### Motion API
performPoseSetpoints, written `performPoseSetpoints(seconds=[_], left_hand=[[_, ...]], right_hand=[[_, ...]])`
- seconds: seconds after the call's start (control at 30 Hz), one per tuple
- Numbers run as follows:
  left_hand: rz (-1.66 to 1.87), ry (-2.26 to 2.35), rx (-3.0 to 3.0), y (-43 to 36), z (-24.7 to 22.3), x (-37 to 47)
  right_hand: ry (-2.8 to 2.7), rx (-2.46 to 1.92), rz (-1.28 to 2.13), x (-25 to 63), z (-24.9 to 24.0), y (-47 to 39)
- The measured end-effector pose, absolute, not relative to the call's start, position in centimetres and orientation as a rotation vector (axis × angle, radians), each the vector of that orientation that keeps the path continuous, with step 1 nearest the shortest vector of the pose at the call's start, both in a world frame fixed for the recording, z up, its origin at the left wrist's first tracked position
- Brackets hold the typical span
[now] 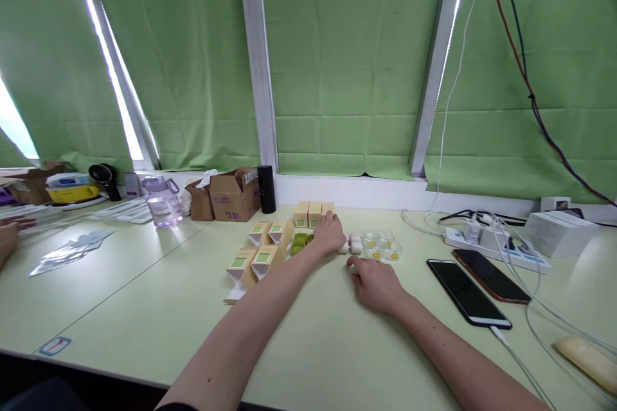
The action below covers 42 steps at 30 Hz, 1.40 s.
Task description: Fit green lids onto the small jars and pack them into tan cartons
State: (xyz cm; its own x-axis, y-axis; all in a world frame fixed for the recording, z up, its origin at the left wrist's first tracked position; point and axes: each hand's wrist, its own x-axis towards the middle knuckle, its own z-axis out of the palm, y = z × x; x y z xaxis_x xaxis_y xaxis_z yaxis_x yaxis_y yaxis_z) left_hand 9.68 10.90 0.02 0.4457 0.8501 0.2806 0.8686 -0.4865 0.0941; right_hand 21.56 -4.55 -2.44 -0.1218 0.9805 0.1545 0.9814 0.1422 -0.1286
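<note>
My left hand reaches forward with its fingers closed at the rightmost small tan box of a short standing row. The back of the hand hides that box's lower front. Just right of it are small white lids or jars, partly covered by the hand. My right hand rests on the table in front of them, fingers loosely bent and holding nothing. Several clear round cups with yellow centres sit beyond it. Green containers lie left of my left wrist, near several open-ended tan cartons.
Two phones and a white power strip with cables lie at right. A purple water bottle, cardboard box and black cylinder stand at back left. Another person's hand shows at far left near plastic sheets.
</note>
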Motion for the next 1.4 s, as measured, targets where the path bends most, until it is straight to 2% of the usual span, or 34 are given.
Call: performPoseSetpoints(seconds=[1.03, 1.3, 1.4], left_hand=[[-0.515, -1.644, -2.678, 10.7, 1.3, 9.7], [-0.849, -1.476, -2.715, 9.3, 5.4, 5.5], [-1.144, -1.335, -2.677, 8.0, 6.6, 2.8]], right_hand=[[-2.232, -1.93, 0.013, 21.5, -1.9, -4.9], [-2.227, -1.922, 0.012, 21.4, -2.0, -5.0], [-2.223, -1.929, 0.017, 21.3, -1.9, -5.1]])
